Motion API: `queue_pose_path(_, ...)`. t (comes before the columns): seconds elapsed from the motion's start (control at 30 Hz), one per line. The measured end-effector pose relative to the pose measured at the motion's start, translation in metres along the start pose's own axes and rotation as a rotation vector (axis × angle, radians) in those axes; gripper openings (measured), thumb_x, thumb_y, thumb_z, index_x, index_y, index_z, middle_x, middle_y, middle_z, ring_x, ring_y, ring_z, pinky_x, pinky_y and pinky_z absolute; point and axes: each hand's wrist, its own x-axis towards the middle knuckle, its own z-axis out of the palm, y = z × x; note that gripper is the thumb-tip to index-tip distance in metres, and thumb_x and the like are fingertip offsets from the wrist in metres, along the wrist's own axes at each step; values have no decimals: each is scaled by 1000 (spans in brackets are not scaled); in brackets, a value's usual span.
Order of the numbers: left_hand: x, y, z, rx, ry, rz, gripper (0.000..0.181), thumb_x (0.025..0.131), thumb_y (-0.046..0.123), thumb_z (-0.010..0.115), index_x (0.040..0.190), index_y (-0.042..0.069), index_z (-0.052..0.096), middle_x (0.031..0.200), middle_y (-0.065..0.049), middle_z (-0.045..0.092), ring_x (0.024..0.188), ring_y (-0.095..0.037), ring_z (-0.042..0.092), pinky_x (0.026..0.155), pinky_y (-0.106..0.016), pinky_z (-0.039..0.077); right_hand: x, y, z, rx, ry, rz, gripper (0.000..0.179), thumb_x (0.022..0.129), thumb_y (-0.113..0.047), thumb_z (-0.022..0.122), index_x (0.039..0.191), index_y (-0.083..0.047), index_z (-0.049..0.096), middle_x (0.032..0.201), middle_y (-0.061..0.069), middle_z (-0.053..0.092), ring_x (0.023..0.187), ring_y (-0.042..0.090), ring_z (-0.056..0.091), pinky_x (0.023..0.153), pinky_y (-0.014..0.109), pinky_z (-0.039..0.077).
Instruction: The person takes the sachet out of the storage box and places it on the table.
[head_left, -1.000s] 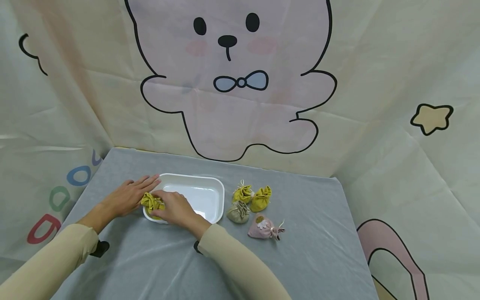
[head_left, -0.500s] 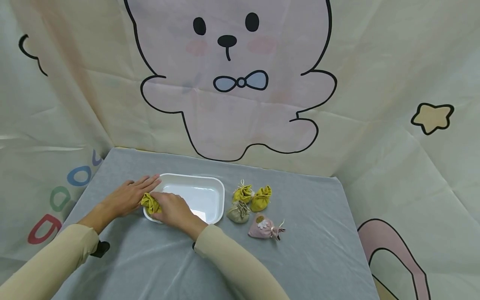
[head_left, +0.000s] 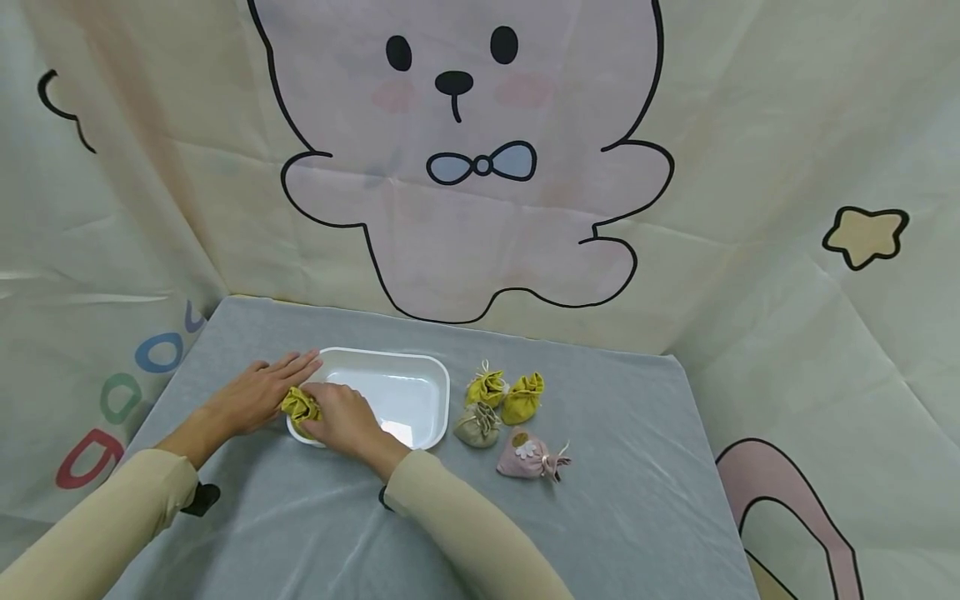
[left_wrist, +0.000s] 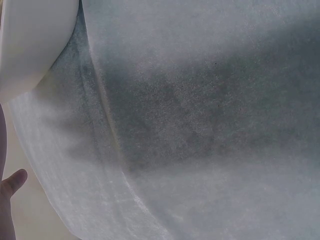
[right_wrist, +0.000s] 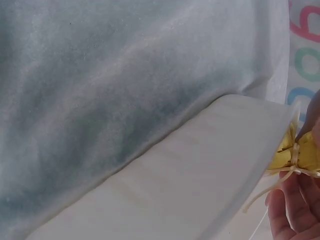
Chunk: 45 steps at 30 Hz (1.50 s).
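A white rectangular tray (head_left: pixel 441 375) sits on the table. My left hand (head_left: pixel 257 398) rests at its left end, fingers extended along the rim. In the left wrist view only a sliver of that hand (left_wrist: pixel 9 192) shows at the left edge, below the tray's outer wall (left_wrist: pixel 35 47). My right hand (head_left: pixel 347 418) grips a yellow drawstring pouch (head_left: pixel 297 405) at the tray's near left corner. The right wrist view shows the pouch's gathered neck (right_wrist: pixel 307 150) and pale cord beside the tray wall (right_wrist: pixel 170 185), with fingers below it. The pouch's underside is hidden.
Right of the tray lie two more yellow pouches (head_left: pixel 486 388) (head_left: pixel 522 400), a grey-green pouch (head_left: pixel 476 427) and a pink pouch (head_left: pixel 523 455). Grey cloth (head_left: pixel 615 500) covers the table. A printed fabric backdrop (head_left: pixel 480 250) stands behind and at both sides.
My right hand has shifted slightly left with the yellow pouch, and less of the pouch shows now. The left hand, the tray and the other pouches have stayed put.
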Motion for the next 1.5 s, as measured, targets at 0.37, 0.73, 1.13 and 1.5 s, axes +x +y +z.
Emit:
queue_pose_path(0.37,-1,0,0,34,8,17,74,86,4,71,151,2,37,156,-18,36,135,-40,44,90,-60,47,-3,2,1,49,28,6,39,88,-24,76,126,-20,69,116,-12,69,97,-2,60,75,16,46)
queue_pose_path(0.73,-2,0,1,45,24,21,70,90,13,69,152,2,37,157,-17,36,136,-40,44,90,-59,48,-4,2,-4,70,64,0,33,92,-15,69,124,-20,72,116,-12,70,102,-2,63,82,13,47)
queue_pose_path(1.13,0,1,0,18,16,-2,61,98,24,59,151,2,39,157,-17,36,136,-40,44,91,-58,47,-11,8,-29,113,171,-46,25,92,-13,69,117,-12,74,108,-4,73,97,0,65,84,13,48)
queue_pose_path(1.5,0,2,-4,-2,3,-33,56,102,27,53,152,3,39,157,-16,37,137,-40,43,93,-60,45,-27,8,-57,116,227,-117,27,92,-13,69,118,-11,73,107,-2,73,96,2,66,84,12,48)
